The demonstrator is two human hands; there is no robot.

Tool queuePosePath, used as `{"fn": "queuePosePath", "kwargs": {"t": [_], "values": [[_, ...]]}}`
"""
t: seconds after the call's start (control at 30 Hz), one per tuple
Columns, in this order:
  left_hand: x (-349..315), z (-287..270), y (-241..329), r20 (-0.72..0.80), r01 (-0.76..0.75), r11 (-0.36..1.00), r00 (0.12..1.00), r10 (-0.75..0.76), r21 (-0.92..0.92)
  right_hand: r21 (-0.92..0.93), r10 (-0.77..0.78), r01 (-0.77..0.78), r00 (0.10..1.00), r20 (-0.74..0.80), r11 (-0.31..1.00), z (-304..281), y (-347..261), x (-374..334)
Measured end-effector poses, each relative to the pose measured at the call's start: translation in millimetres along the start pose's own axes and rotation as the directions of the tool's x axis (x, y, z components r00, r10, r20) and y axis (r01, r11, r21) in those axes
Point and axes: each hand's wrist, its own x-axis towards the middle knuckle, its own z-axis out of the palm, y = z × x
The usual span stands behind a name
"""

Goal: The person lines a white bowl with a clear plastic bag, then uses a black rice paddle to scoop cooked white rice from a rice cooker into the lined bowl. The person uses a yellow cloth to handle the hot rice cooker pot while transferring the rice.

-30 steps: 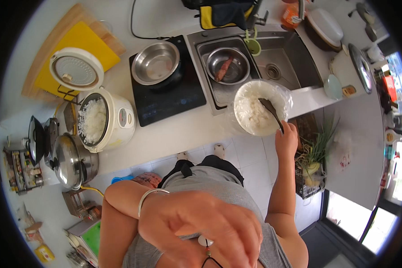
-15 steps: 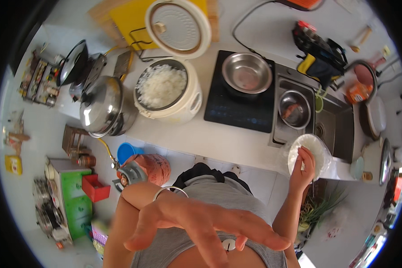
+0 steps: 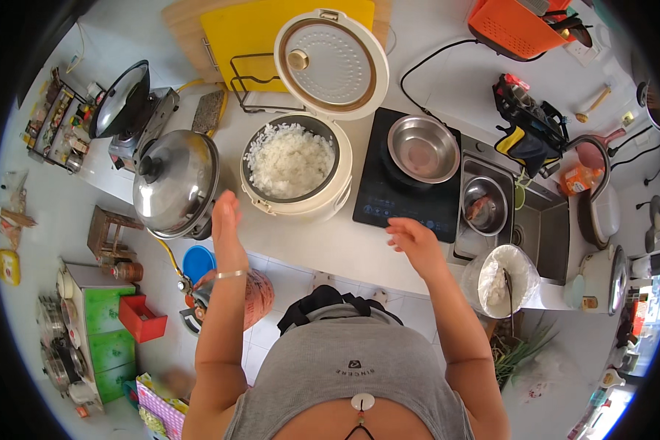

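Note:
A cream rice cooker point(image 3: 335, 198) stands on the counter with its lid point(image 3: 332, 64) raised, full of cooked white rice point(image 3: 290, 161). My left hand point(image 3: 229, 229), a bangle on its wrist, is nearest the cooker's front left side, fingers stretched and holding nothing. Over the counter's front, by the near edge of the black induction cooktop point(image 3: 374, 198), my right hand point(image 3: 416, 248) hovers with loosely bent, spread fingers and nothing in them. To its right sits a bag-lined white container point(image 3: 495, 293) with white contents and a thin dark handle sticking out.
Left of the cooker is a large lidded steel pot point(image 3: 176, 187). A steel bowl point(image 3: 423, 150) rests on the cooktop, another point(image 3: 484, 207) with reddish food in the sink point(image 3: 554, 235). A yellow board point(image 3: 249, 37) leans behind; a red gas cylinder point(image 3: 259, 297) stands below the counter.
My left hand has gone from close before the camera to beside the rice cooker. My right hand has left the bag-lined container and moved left to the cooktop's front.

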Motion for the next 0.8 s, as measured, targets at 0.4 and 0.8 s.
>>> {"fn": "queuePosePath", "kwargs": {"t": [0.4, 0.8], "values": [[101, 28, -67, 0.157, 0.224, 0.924, 0.971, -0.182, -0.311, 0.218, -0.016, 0.018, 1.000, -0.011, 0.976, 106, -14, 77], [-1, 16, -110, 0.081, 0.060, 0.979, 0.996, -0.045, -0.195, 0.194, 0.145, -0.148, 0.989, 0.030, 0.970, 40, -24, 154]]}}
